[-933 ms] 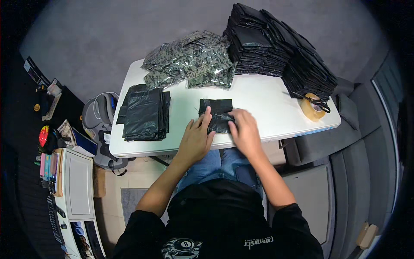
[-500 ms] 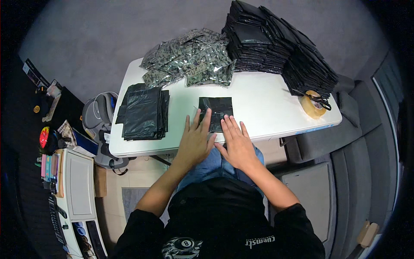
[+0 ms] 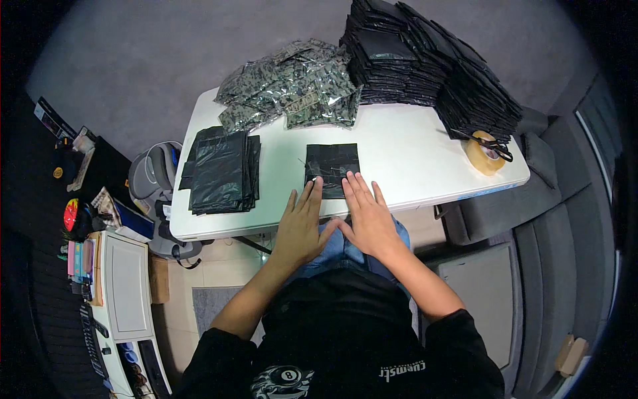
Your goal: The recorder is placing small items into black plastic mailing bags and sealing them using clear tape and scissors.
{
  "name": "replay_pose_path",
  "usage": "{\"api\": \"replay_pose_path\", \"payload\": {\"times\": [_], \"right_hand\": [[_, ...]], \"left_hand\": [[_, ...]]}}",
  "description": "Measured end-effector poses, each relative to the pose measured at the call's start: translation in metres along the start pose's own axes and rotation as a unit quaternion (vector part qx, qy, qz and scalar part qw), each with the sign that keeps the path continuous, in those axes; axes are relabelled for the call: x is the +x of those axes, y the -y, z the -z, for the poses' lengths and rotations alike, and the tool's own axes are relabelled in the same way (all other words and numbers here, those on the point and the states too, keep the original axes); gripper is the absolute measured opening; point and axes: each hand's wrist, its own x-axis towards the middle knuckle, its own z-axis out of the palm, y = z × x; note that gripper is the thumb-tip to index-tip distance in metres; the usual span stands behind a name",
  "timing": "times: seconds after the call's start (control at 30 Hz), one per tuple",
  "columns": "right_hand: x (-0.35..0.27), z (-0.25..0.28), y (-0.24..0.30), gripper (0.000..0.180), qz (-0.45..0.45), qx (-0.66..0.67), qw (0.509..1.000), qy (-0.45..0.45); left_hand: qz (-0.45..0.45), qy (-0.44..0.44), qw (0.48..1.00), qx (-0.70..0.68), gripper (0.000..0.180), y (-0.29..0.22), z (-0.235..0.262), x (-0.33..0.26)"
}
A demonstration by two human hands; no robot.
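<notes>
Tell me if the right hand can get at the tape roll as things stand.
Probably yes: the right hand is open, and nothing seems to stand between it and the tape roll. Black-handled scissors lie over the roll, though, partly in the way.

A: Your left hand (image 3: pixel 299 229) and right hand (image 3: pixel 371 226) hide something, don't they?
B: Yes, the near corners of the black packet (image 3: pixel 332 159). Whether your fingertips (image 3: pixel 318 181) press it or hover can't be told.
A: And ahead, right of your hands?
B: The tall stack (image 3: pixel 405 66) is cut off by the upper edge; black handles (image 3: pixel 500 149) cover part of the tape roll (image 3: pixel 480 158).
A: Left of them?
B: The smaller pile's (image 3: pixel 217 173) top package hides most of those beneath.
A: Behind your hands?
B: Your black shirt (image 3: pixel 339 326) runs off the lower edge, hiding much of your lap.
</notes>
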Motion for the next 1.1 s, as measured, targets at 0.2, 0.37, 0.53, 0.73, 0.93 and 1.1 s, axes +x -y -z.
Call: {"api": "replay_pose_path", "payload": {"times": [0.2,0.37,0.53,0.73,0.93,1.1], "right_hand": [[-0.003,-0.004,-0.003,0.082,-0.002,0.020,0.999,-0.037],[-0.004,0.000,-0.002,0.082,0.002,0.023,0.999,-0.030],[-0.004,-0.001,-0.001,0.083,-0.002,0.027,0.999,-0.025],[-0.003,0.002,-0.001,0.085,-0.007,0.031,0.999,-0.016],[-0.002,0.003,0.000,0.086,-0.006,0.028,1.000,-0.004],[-0.002,0.002,-0.002,0.085,-0.006,0.031,0.999,-0.012]], "left_hand": [[0.045,-0.002,0.998,-0.042,0.089,0.004,0.000,0.001],[0.104,-0.030,0.976,-0.189,0.077,0.016,0.009,0.009],[0.146,-0.141,0.870,-0.449,0.055,0.042,0.021,0.033],[0.199,0.091,0.573,-0.790,0.059,0.049,0.018,0.051],[0.227,0.137,0.492,-0.829,0.068,0.049,0.011,0.050],[0.249,0.159,0.426,-0.855,0.065,0.055,0.007,0.052]]}}
